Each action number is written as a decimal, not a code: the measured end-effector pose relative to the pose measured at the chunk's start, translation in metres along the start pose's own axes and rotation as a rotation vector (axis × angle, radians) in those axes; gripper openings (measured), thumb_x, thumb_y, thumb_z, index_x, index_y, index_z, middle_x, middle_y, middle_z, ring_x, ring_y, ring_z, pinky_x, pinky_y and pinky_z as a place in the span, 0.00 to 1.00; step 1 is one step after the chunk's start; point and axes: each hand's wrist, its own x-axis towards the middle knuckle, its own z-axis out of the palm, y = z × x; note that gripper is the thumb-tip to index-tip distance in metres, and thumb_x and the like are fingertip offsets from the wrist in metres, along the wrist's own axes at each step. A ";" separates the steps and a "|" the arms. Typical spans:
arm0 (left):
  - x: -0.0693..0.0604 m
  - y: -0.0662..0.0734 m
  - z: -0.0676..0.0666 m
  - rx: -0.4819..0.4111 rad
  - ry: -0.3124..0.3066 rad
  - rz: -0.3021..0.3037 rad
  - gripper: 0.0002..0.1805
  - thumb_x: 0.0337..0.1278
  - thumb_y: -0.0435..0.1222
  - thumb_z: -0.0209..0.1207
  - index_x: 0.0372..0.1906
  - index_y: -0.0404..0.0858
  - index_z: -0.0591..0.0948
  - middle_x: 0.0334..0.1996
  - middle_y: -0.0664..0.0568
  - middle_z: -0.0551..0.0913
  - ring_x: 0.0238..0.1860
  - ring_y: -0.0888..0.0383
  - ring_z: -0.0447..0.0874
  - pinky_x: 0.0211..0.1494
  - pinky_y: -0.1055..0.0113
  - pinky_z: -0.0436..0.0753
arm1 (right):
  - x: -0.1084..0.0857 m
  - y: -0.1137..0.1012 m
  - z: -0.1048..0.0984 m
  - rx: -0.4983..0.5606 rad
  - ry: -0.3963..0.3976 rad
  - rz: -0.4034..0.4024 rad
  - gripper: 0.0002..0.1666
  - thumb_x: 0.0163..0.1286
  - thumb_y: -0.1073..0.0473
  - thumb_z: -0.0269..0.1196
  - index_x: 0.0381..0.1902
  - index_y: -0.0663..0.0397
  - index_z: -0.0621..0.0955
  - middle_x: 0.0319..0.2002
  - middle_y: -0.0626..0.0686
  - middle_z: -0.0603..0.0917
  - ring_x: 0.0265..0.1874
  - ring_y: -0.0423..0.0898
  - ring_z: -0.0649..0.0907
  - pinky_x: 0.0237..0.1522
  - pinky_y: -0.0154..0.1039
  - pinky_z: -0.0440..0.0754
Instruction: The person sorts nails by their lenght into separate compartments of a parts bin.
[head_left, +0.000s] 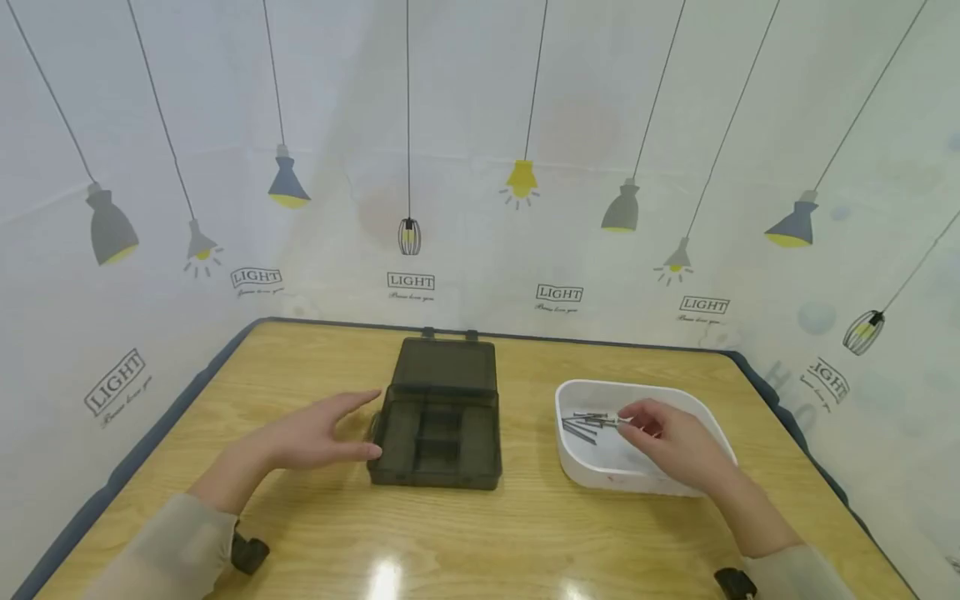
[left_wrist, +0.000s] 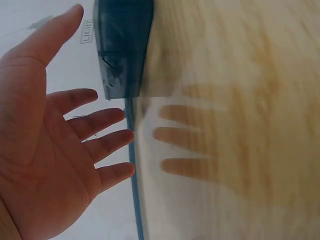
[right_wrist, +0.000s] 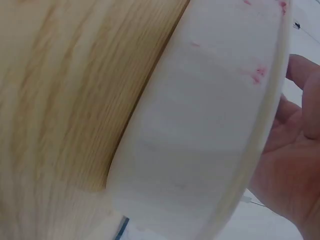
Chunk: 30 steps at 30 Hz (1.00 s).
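On the table stands a dark translucent plastic box (head_left: 437, 479), its lid (head_left: 446, 364) raised and leaning back, with compartments inside. My left hand (head_left: 322, 433) is at the box's left side, thumb and fingers spread; in the left wrist view its palm (left_wrist: 50, 145) shows with nothing held. To the right is a white tray (head_left: 600, 477) holding several thin grey metal nails or screws (head_left: 580, 430). My right hand (head_left: 671, 437) reaches over this tray, thumb and forefinger bent at the ends of the metal pieces. Whether they pinch one is unclear; the tray wall hides the fingertips in the right wrist view.
The wooden table (head_left: 315, 533) has a dark blue edge (head_left: 217, 358). A pale curtain (head_left: 480, 83) printed with lamps surrounds its back and sides. The box and tray stand apart, with bare tabletop between them.
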 end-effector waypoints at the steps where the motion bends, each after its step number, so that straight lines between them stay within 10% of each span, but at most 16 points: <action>1: 0.001 -0.003 0.001 -0.013 -0.021 0.000 0.56 0.70 0.64 0.67 0.89 0.40 0.58 0.86 0.34 0.62 0.85 0.29 0.61 0.84 0.28 0.65 | 0.002 0.002 0.001 0.029 -0.025 0.014 0.20 0.82 0.49 0.67 0.59 0.57 0.87 0.46 0.48 0.91 0.44 0.43 0.86 0.47 0.38 0.86; 16: 0.008 -0.014 0.004 -0.162 -0.174 -0.011 0.57 0.70 0.58 0.71 0.92 0.50 0.51 0.90 0.38 0.53 0.88 0.33 0.53 0.89 0.31 0.56 | 0.031 0.016 0.014 0.236 -0.223 0.119 0.17 0.79 0.52 0.69 0.58 0.54 0.88 0.51 0.53 0.90 0.44 0.48 0.83 0.47 0.41 0.85; 30: 0.011 -0.015 0.005 -0.123 -0.157 -0.017 0.57 0.74 0.61 0.66 0.92 0.50 0.47 0.88 0.35 0.58 0.87 0.32 0.57 0.87 0.28 0.57 | 0.046 0.016 0.019 0.291 -0.304 0.081 0.15 0.77 0.59 0.70 0.57 0.55 0.88 0.39 0.53 0.87 0.33 0.46 0.81 0.37 0.38 0.80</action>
